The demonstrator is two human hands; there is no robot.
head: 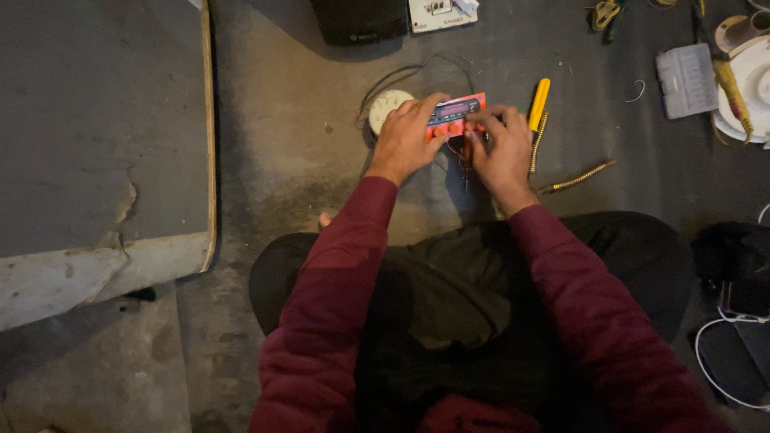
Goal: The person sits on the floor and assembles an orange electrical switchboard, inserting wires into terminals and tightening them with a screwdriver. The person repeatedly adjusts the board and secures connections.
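— So, where does the panel (455,117) lie from your hands?
— Right between them, just ahead of your knees. Your left hand (405,136) clamps its left end, thumb under, fingers curled over the top edge. Your right hand (499,148) closes on its right end, fingertips pinched at the lower corner.
— And its long axis?
— It runs across you, left to right, the right end tipped slightly away from you. Its face with the round buttons is turned up towards you.
— Which hand is nearer?
— Both touch it; your left covers more of it.
— What else is close?
— A yellow tool (538,103) just beyond your right hand, a white disc (383,107) just beyond your left, and wires hanging under the panel.
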